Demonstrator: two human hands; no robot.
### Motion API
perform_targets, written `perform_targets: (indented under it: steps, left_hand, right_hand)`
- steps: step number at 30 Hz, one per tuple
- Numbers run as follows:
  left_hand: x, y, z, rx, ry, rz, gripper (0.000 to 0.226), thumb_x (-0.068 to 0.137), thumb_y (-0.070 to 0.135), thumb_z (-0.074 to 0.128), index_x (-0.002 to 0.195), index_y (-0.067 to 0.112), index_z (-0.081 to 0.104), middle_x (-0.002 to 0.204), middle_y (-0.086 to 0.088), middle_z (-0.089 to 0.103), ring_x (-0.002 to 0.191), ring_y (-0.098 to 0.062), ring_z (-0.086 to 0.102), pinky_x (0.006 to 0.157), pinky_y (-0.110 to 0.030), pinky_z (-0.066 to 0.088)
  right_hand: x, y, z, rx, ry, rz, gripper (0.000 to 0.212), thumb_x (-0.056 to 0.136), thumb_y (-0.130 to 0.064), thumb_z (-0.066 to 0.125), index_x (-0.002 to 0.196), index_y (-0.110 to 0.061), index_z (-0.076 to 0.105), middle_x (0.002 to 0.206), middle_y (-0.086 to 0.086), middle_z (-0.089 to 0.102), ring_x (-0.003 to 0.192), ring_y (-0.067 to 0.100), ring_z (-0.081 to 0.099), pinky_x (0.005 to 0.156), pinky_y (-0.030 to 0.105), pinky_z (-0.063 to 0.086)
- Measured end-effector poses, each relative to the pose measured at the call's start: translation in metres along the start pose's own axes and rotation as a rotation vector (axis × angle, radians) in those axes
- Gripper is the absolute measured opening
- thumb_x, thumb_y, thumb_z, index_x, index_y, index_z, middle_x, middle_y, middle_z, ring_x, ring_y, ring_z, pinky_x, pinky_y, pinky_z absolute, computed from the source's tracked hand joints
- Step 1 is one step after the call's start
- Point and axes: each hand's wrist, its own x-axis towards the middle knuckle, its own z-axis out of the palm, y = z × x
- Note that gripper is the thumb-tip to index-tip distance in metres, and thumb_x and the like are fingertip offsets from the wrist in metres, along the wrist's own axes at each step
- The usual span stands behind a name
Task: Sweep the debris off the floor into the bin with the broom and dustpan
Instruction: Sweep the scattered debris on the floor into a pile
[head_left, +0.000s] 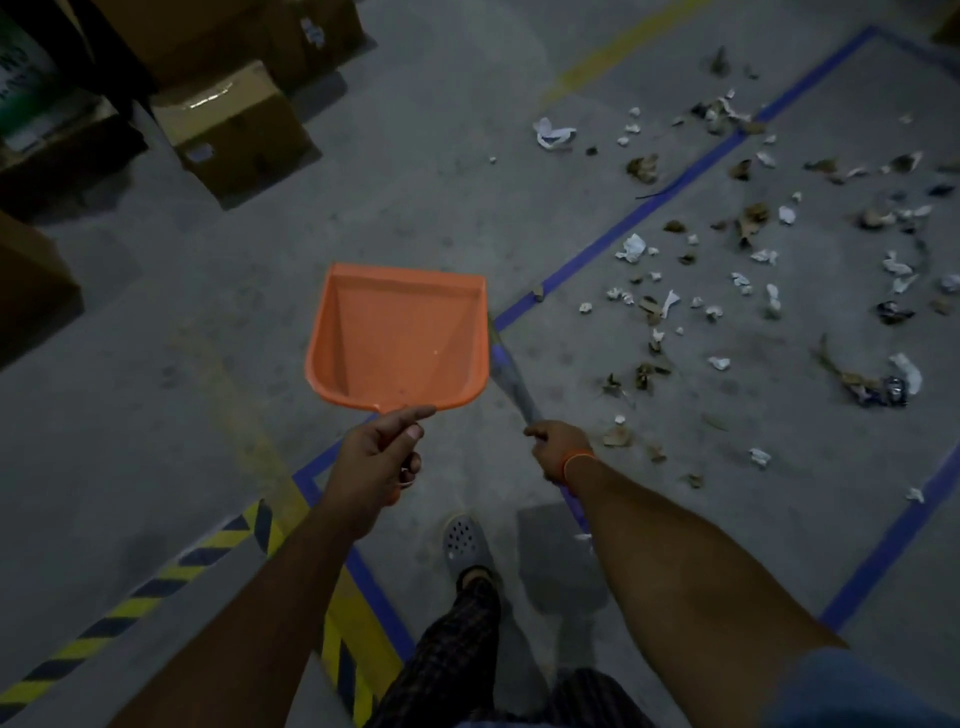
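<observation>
From the head camera, the left hand (375, 457) grips the handle of an orange dustpan (400, 340), held above the floor with its pan almost bare, only a few pale specks inside. The right hand (557, 448) is curled round the broom (511, 382), whose grey shaft runs up beside the dustpan's right edge. Debris (769, 249), crumpled paper and dry leaves, lies scattered to the right, mostly inside blue tape lines (639, 208). Open concrete floor (415, 182) stretches ahead. Cardboard boxes (234, 124) stand at upper left; their labels are too blurred to read.
</observation>
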Motion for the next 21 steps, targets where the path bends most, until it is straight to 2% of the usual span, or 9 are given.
perform_targets:
  steps: [2, 4, 5, 7, 10, 13, 18, 21]
  left_hand:
    - [0.025, 0.011, -0.014, 0.01, -0.002, -0.003, 0.027, 0.103, 0.007, 0.054, 0.124, 0.016, 0.069, 0.069, -0.007, 0.051, 0.049, -0.01, 0.049, 0.038, -0.018, 0.031]
    - [0.051, 0.016, -0.031, 0.014, -0.004, 0.004, 0.027, 0.102, 0.009, 0.056, 0.121, 0.019, 0.072, 0.07, -0.005, 0.054, 0.053, -0.013, 0.051, 0.041, -0.021, 0.032]
    - [0.063, 0.018, -0.039, 0.013, -0.005, 0.007, 0.027, 0.102, 0.01, 0.057, 0.12, 0.022, 0.073, 0.07, -0.004, 0.055, 0.054, -0.015, 0.05, 0.045, -0.022, 0.03]
    - [0.081, 0.024, -0.05, 0.007, -0.004, 0.001, 0.027, 0.102, 0.011, 0.057, 0.118, 0.025, 0.074, 0.067, -0.006, 0.055, 0.053, -0.017, 0.046, 0.05, -0.026, 0.026]
    - [0.102, 0.038, -0.06, 0.01, -0.012, -0.005, 0.028, 0.103, 0.012, 0.056, 0.118, 0.027, 0.074, 0.063, -0.006, 0.055, 0.05, -0.016, 0.045, 0.049, -0.024, 0.026]
    - [0.127, 0.054, -0.062, 0.01, -0.026, -0.005, 0.029, 0.103, 0.011, 0.055, 0.119, 0.027, 0.074, 0.065, -0.003, 0.056, 0.052, -0.018, 0.047, 0.051, -0.025, 0.03]
    - [0.184, 0.092, -0.054, 0.025, -0.04, 0.03, 0.029, 0.103, 0.007, 0.054, 0.116, 0.023, 0.074, 0.066, 0.004, 0.059, 0.056, -0.019, 0.048, 0.051, -0.025, 0.034]
    - [0.231, 0.118, -0.048, 0.037, -0.054, 0.037, 0.029, 0.102, 0.005, 0.054, 0.117, 0.021, 0.073, 0.068, 0.006, 0.058, 0.057, -0.018, 0.049, 0.055, -0.028, 0.036]
  right_hand:
    - [0.022, -0.009, 0.003, 0.026, -0.011, 0.043, 0.037, 0.085, -0.01, 0.056, 0.115, -0.023, 0.071, 0.114, 0.01, 0.066, 0.084, 0.036, 0.069, 0.069, 0.034, 0.06]
    - [0.04, -0.016, -0.006, 0.044, -0.002, 0.082, 0.039, 0.083, -0.005, 0.058, 0.118, -0.017, 0.069, 0.12, 0.013, 0.065, 0.096, 0.038, 0.067, 0.081, 0.037, 0.058]
    - [0.049, -0.016, -0.015, 0.04, -0.009, 0.119, 0.041, 0.084, -0.006, 0.058, 0.123, -0.015, 0.066, 0.125, 0.013, 0.063, 0.106, 0.036, 0.064, 0.088, 0.032, 0.054]
    - [0.062, -0.019, -0.036, 0.065, 0.017, 0.211, 0.043, 0.086, -0.012, 0.059, 0.129, -0.014, 0.06, 0.127, 0.011, 0.061, 0.117, 0.032, 0.059, 0.089, 0.026, 0.047]
    - [0.082, -0.028, -0.062, 0.119, 0.203, 0.271, 0.045, 0.074, -0.012, 0.067, 0.119, -0.011, 0.067, 0.122, 0.015, 0.064, 0.108, 0.034, 0.064, 0.094, 0.037, 0.052]
    - [0.094, -0.054, -0.074, 0.122, 0.32, 0.294, 0.041, 0.081, -0.009, 0.063, 0.122, -0.014, 0.066, 0.124, 0.018, 0.063, 0.11, 0.037, 0.062, 0.098, 0.04, 0.051]
    - [0.131, -0.101, -0.087, 0.171, 0.323, 0.186, 0.04, 0.085, -0.008, 0.056, 0.122, -0.019, 0.066, 0.124, 0.015, 0.065, 0.112, 0.034, 0.061, 0.099, 0.031, 0.048]
    - [0.167, -0.134, -0.1, 0.207, 0.26, 0.108, 0.038, 0.085, -0.01, 0.055, 0.118, -0.023, 0.07, 0.117, 0.015, 0.068, 0.097, 0.034, 0.067, 0.089, 0.038, 0.056]
